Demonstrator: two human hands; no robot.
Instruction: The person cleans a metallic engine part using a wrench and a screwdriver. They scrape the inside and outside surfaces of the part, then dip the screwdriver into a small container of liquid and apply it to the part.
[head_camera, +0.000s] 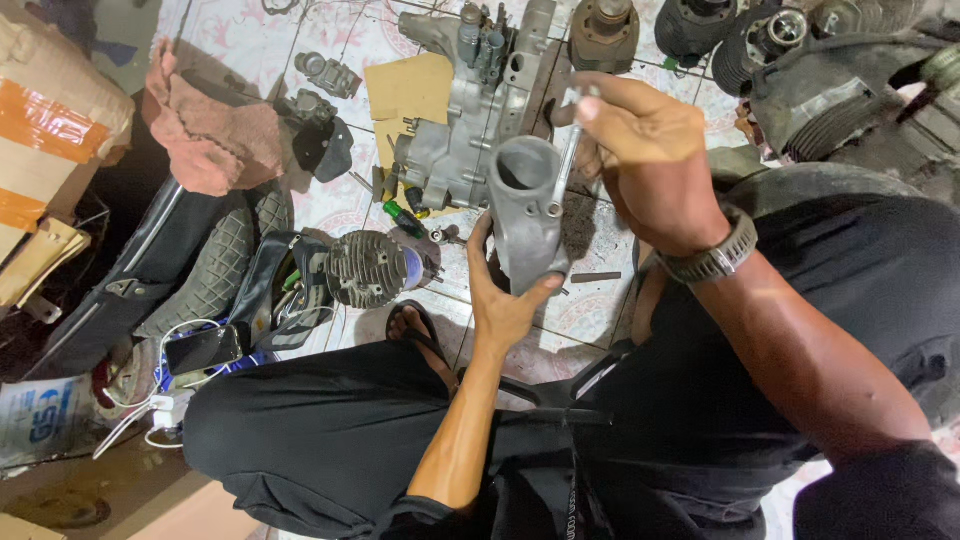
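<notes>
Mid-frame, left hand (500, 300) grips grey metal housing (527, 215), right hand (630, 150) pinches a wrench (563, 165); wrench could slip, dropping housing on tiles (590, 310).

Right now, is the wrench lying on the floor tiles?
No, the right hand holds the slim wrench up against the grey metal tube part, which the left hand grips from below.

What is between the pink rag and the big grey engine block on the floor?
In the head view, two small grey metal parts and a piece of brown cardboard lie on the tiled floor between the pink rag and the grey engine block.
</notes>
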